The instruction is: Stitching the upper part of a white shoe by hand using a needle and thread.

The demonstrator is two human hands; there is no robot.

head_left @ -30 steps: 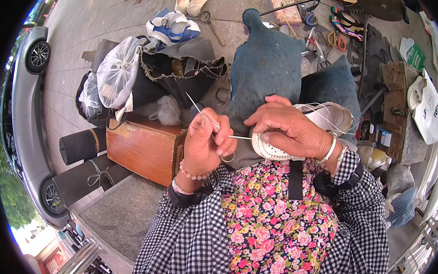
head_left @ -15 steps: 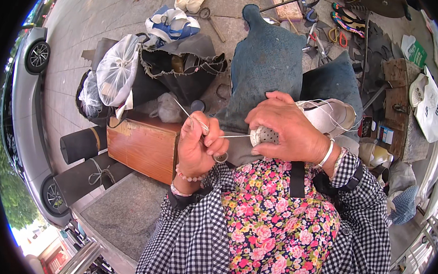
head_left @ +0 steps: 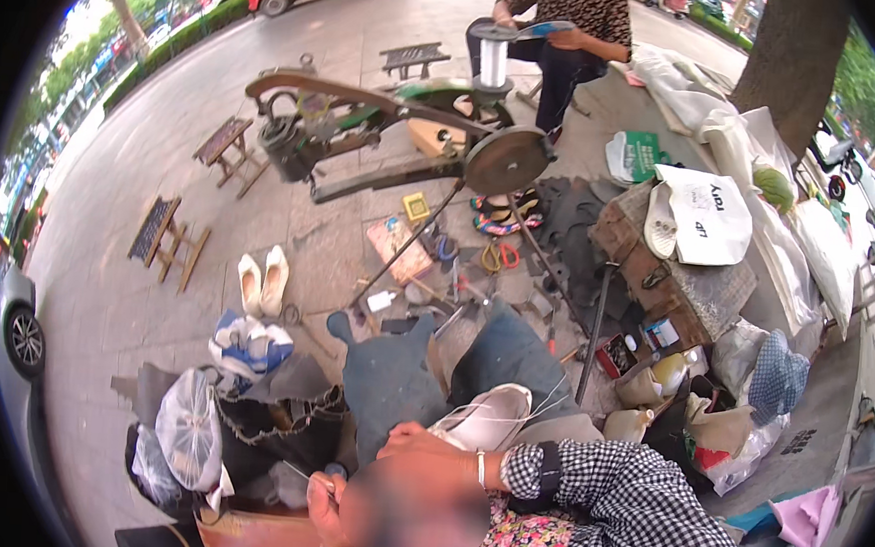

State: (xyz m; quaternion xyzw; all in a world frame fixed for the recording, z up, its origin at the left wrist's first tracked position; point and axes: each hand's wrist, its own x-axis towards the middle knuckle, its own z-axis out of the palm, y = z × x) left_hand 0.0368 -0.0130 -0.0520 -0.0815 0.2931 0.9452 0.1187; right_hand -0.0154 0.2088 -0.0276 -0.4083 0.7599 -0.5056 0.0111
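Change: your view has lifted since a moment ago; the hands that sat mid-frame now sit at the bottom edge, and the street ahead has come into sight.
Left hand [head_left: 328,503]: at 7 o'clock, pinched shut on a thin needle [head_left: 297,471], a blurred patch covering its inner side.
Right hand [head_left: 427,443]: at 6 o'clock, resting on the white shoe [head_left: 484,422]; its fingers are hidden by the blur, so you cannot tell its grip.
White shoe: lies on your lap, just above the right wrist, thread running off it to 3 o'clock.
Around you: a clear plastic bag [head_left: 188,429] at 8 o'clock; a pair of cream flats [head_left: 262,281] at 10 o'clock; scattered tools [head_left: 458,265] ahead.
In the way: the hand-cranked stitching machine [head_left: 396,131] stands at 12 o'clock.
Ground: grey paving [head_left: 114,324], small wooden stools [head_left: 169,237] at 10 o'clock.
Far: a seated person [head_left: 568,26] at 12 o'clock, a tree trunk [head_left: 786,59] at 2 o'clock.
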